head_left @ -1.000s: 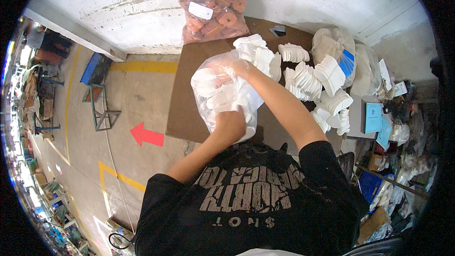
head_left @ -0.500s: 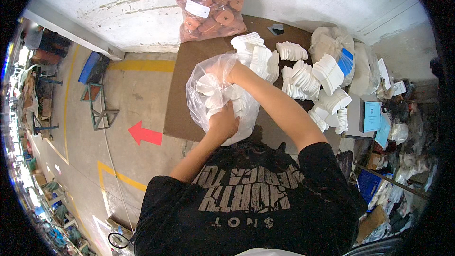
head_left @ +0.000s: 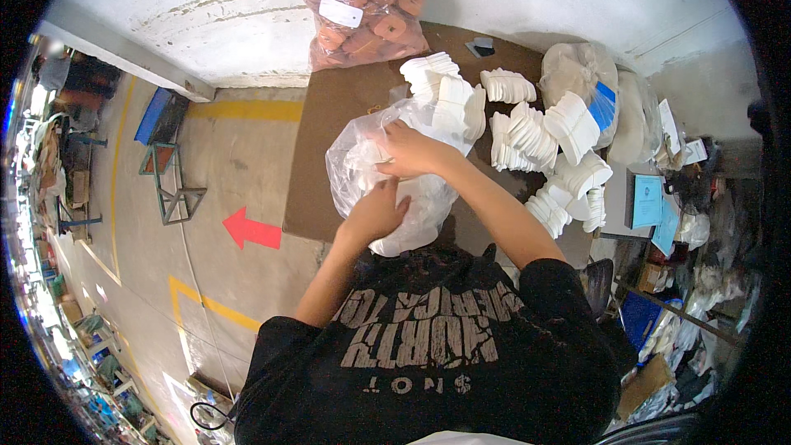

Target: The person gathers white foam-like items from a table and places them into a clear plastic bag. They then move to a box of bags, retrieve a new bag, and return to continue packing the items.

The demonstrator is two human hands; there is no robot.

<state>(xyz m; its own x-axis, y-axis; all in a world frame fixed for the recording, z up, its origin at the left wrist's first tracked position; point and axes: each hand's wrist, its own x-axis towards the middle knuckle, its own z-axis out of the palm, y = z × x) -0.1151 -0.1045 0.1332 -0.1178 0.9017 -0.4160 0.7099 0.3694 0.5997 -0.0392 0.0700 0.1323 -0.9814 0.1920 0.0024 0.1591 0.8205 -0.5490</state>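
A clear plastic bag [head_left: 350, 161] sits at the table's near left part, with white sole-shaped pieces showing through its film. My right hand [head_left: 412, 151] lies across the top of the bag, its fingers bent onto the gathered film. Just nearer to me, my left hand [head_left: 375, 214] grips film at the bag's near side, thumb apart from the fingertips. Some fingertips are hidden in the folds. Right behind the bag, stacks of white sole-shaped pieces [head_left: 453, 103] stand on the brown table [head_left: 317, 148].
More white stacks [head_left: 527, 136] lie on the right of the table, beside filled plastic bags [head_left: 577, 74]. A bag of reddish-brown pieces [head_left: 367, 25] stands at the back against the wall. A small dark object [head_left: 480, 47] lies near the back edge. Blue booklets [head_left: 647, 200] are at the right.
My right hand has come nearer and lower from the bag's far rim. The bag's mouth is drawn in, covering the pieces more. My left hand has shifted slightly down and left.
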